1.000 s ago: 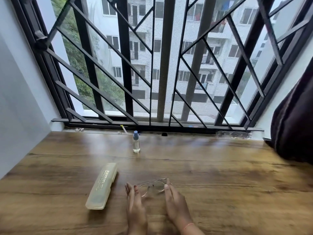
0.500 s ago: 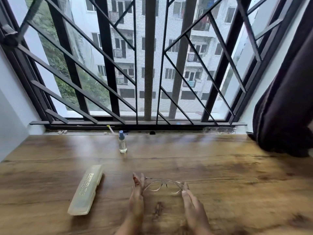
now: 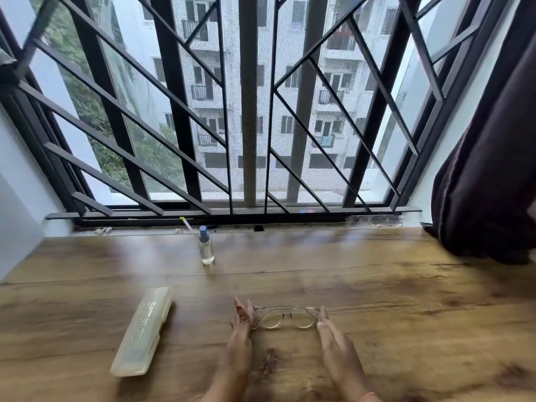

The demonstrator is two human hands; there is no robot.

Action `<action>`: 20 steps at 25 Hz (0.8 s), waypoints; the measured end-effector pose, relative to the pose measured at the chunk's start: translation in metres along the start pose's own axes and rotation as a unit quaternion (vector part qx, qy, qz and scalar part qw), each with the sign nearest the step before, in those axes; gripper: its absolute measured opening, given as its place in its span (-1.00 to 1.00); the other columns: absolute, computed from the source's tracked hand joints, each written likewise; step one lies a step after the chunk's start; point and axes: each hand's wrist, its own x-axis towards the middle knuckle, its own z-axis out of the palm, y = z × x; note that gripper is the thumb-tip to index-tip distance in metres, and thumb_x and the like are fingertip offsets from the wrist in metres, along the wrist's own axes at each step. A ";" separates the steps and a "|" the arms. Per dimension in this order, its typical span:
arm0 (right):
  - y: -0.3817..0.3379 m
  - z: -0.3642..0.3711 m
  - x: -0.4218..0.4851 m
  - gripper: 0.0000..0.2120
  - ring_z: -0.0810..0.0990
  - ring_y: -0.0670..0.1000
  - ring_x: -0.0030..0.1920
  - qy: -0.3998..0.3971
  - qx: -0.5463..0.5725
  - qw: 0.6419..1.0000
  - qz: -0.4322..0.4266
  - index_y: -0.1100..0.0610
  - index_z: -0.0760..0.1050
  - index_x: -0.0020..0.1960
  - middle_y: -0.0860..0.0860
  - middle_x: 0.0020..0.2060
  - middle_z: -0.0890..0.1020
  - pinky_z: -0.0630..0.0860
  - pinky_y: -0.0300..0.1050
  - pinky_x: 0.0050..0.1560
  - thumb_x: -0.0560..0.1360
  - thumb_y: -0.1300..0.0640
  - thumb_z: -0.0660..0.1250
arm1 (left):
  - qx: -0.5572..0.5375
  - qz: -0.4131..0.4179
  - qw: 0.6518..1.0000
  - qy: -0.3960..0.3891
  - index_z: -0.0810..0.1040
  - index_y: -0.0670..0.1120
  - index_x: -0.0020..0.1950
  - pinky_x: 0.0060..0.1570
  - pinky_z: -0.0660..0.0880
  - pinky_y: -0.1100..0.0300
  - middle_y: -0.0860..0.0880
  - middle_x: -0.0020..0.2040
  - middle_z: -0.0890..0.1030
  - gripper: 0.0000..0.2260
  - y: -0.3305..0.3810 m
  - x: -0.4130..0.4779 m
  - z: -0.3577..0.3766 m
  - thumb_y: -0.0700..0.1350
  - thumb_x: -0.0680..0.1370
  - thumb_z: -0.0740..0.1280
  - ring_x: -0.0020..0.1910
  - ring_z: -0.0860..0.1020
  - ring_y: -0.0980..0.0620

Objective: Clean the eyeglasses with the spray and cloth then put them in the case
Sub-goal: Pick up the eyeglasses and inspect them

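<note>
- head view: the glasses (image 3: 285, 317) lie on the wooden table (image 3: 391, 285), near its front edge and a little right of the middle, lenses facing down toward the camera side.
- the left hand (image 3: 240, 332) stands on its edge at the frame's left end, fingers straight and close together, tips touching the frame's corner.
- the right hand (image 3: 333, 340) mirrors it at the right end, fingers straight and together, tips against the frame's other corner.
- neither hand curls round the frame; the glasses sit between the two hands.
- an orange band shows at the right wrist, at the bottom edge of the picture.
- the case (image 3: 142, 330), pale and long, lies shut and flat on the table to the left of the left hand, apart from it, angled with its far end leaning right.
- the spray (image 3: 206, 249), a small clear bottle with a blue cap, stands upright farther back, near the window sill, well apart from the hands.
- a thin stick (image 3: 185, 222) leans at the sill just behind the spray.
- a black grille (image 3: 249, 111) covers the window beyond the table.
- a dark curtain (image 3: 487, 184) hangs at the right, its hem resting on the table's far right corner.
</note>
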 end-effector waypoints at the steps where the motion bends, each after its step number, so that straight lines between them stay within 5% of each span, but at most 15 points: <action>1: 0.001 0.001 0.000 -0.59 0.40 -0.07 0.31 -0.006 -0.008 1.000 -0.003 0.02 0.24 0.44 -0.05 0.40 0.37 0.25 -0.34 0.13 0.60 0.09 0.08 | 0.006 0.000 1.000 0.000 -0.03 0.33 0.24 0.49 -0.21 -0.02 0.09 0.51 0.07 -0.41 -0.002 0.001 -0.001 0.54 0.29 -0.12 0.50 -0.10 0.07; 8: 0.006 0.000 0.002 -0.59 0.26 -0.11 0.42 -0.023 -0.022 0.999 -0.031 0.06 0.23 0.44 -0.04 0.42 0.32 0.13 -0.35 0.30 0.60 0.12 0.08 | 0.056 0.004 0.998 0.000 -0.10 0.26 0.30 0.49 -0.19 0.00 0.08 0.52 0.08 -0.39 -0.008 0.002 -0.002 0.46 0.32 -0.13 0.50 -0.12 0.08; 15: 0.009 0.003 0.002 -0.59 0.19 -0.07 0.46 -0.023 -0.038 0.998 -0.039 0.05 0.20 0.46 -0.04 0.44 0.28 0.11 -0.23 0.39 0.61 0.10 0.06 | 0.091 -0.006 0.996 0.010 0.13 0.00 0.47 0.49 -0.16 0.03 0.06 0.53 0.03 -0.15 -0.009 0.006 -0.003 0.44 0.31 -0.16 0.50 -0.11 0.10; 20: 0.010 0.000 0.006 -0.61 0.28 -0.07 0.42 -0.021 0.015 1.000 -0.016 0.06 0.26 0.43 -0.03 0.40 0.36 0.16 -0.18 0.40 0.60 0.13 0.09 | 0.058 0.005 0.998 0.010 -0.05 0.19 0.31 0.50 -0.16 0.05 0.06 0.52 0.07 -0.14 -0.003 0.002 -0.001 0.64 0.15 -0.08 0.50 -0.08 0.13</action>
